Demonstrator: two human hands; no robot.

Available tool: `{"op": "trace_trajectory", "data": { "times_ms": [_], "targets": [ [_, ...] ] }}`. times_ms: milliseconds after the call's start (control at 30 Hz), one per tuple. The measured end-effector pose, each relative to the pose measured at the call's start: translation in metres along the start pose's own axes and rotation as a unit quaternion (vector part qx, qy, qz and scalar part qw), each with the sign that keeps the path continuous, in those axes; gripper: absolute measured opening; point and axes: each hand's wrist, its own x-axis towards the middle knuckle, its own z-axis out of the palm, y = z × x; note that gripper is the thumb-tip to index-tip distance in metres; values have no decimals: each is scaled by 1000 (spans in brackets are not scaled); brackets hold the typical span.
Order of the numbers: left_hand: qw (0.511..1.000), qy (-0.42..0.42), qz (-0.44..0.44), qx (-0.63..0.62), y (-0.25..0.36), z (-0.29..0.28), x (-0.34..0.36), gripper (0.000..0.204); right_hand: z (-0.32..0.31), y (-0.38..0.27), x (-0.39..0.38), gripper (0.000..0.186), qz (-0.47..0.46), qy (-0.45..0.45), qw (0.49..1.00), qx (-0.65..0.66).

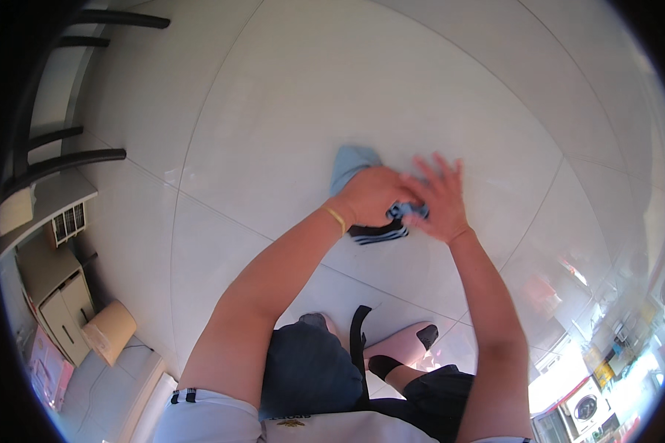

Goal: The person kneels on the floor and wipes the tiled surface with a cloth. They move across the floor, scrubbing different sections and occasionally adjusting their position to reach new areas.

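Note:
On the tiled floor (273, 125) in front of me lies a bunched cloth, light blue (353, 159) at the back with a dark, blue-striped part (377, 235) nearer me. My left hand (377, 193) is closed on this cloth, its fingers partly hidden under my right hand. My right hand (440, 199) is spread open just right of it, fingers blurred by motion, overlapping the bunched middle of the cloth; whether its thumb touches the fabric I cannot tell.
Dark furniture legs (111, 155) jut in at the upper left. A pale cabinet (63, 314) and a beige object (109, 331) stand at lower left. My bent legs (310, 369) and pink footwear (395, 343) are below me. A washing machine (585, 406) and clutter show at lower right.

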Motion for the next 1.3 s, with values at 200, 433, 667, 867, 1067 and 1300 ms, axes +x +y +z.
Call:
{"op": "trace_trajectory", "data": {
  "times_ms": [200, 433, 667, 867, 1067, 1300],
  "targets": [
    [996, 7, -45, -77, 28, 24, -77, 44, 31, -57, -41, 93, -98, -86, 977, 171],
    [970, 109, -168, -135, 49, -4, -102, 56, 16, -73, -1, 77, -59, -85, 966, 238],
    [849, 517, -102, 18, -3, -15, -144, 53, -61, -34, 69, 66, 94, 30, 873, 478],
    [860, 413, -286, 85, -41, 13, -176, 38, -47, 65, 110, 54, 263, 230, 767, 538],
    [864, 399, -286, 109, -46, 9, -171, 39, -17, 99, 177, 105, 202, 142, 963, 108],
    [870, 396, -268, 124, -50, 10, -174, 37, 36, 4, 236, 83, 149, 78, 979, -119]
  ]
}}
